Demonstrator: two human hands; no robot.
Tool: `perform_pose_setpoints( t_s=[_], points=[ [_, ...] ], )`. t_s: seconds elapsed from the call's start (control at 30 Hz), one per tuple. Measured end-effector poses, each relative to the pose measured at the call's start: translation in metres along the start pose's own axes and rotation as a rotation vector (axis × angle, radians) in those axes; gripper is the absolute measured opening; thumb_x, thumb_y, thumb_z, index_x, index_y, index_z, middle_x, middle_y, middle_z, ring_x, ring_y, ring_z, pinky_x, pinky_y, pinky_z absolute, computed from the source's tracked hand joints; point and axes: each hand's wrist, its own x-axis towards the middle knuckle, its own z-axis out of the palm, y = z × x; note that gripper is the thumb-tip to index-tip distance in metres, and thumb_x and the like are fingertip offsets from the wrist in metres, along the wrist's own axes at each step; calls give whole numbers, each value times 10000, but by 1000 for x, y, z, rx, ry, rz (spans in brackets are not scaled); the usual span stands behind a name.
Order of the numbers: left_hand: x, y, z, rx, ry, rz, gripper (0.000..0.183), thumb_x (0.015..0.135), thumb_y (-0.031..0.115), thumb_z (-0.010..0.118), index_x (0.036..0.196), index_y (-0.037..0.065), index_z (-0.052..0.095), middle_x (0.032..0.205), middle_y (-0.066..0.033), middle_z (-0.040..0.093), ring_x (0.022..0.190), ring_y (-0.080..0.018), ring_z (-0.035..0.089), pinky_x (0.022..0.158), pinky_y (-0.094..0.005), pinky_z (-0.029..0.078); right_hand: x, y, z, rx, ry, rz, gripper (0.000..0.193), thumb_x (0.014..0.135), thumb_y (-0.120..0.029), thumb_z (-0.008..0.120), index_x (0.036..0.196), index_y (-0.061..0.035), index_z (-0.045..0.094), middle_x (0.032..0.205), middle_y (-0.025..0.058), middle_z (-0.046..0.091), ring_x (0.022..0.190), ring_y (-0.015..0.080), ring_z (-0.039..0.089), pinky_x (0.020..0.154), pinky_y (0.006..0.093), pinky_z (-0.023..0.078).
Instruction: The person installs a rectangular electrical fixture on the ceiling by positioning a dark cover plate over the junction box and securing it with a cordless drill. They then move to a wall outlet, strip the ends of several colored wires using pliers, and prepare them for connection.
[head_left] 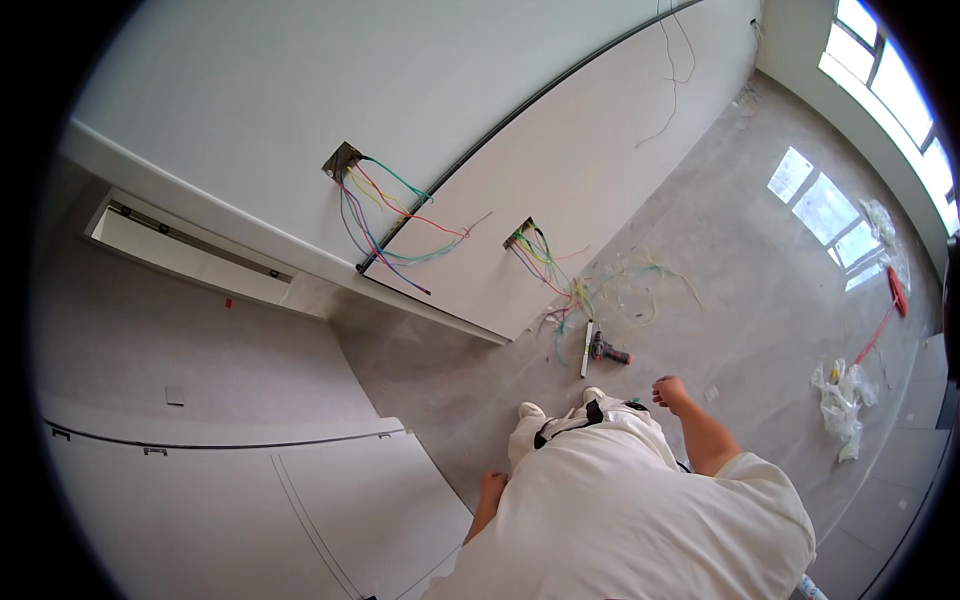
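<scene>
My left hand (pixel 492 486) hangs low beside my left hip, near the edge of a white panel; its fingers are mostly hidden. Out to the right of my waist, my right hand (pixel 668 391) has its fingers curled in, with nothing visible in them. On the floor ahead of my feet lie a dark cordless drill (pixel 609 350) with red parts and a pale, narrow bar (pixel 587 349) beside it. Coloured wires stick out of an upper wall box (pixel 343 161) and a lower wall box (pixel 518 233). Neither hand touches them.
Loose wire offcuts (pixel 640 290) litter the floor by the wall. Clear plastic wrapping (pixel 846 405) and a red tool or handle (pixel 896 291) lie at the right. White panels (pixel 200 500) stand at lower left; a recessed niche (pixel 185 250) is above them. Windows (pixel 890 80) are at upper right.
</scene>
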Motion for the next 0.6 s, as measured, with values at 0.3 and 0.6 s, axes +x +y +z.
perform_pose_setpoints(
  t_s=[0.3,0.6],
  points=[
    [-17,20,-4,-194,-6,-133,232,828,149,712,977,-29,720,781,-118,697,674,-215,673,585,-352,533,0,5,6,-49,-30,35,157,897,-156,655,998,-38,675,840,90,686,674,223,691,547,366,533],
    [-21,41,-5,-180,-74,-156,276,848,124,705,1073,-33,675,847,-129,684,682,-237,670,577,-360,535,-5,11,3,-26,-17,30,177,901,-158,652,1027,-38,675,848,90,683,664,218,676,550,366,531]
  ],
)
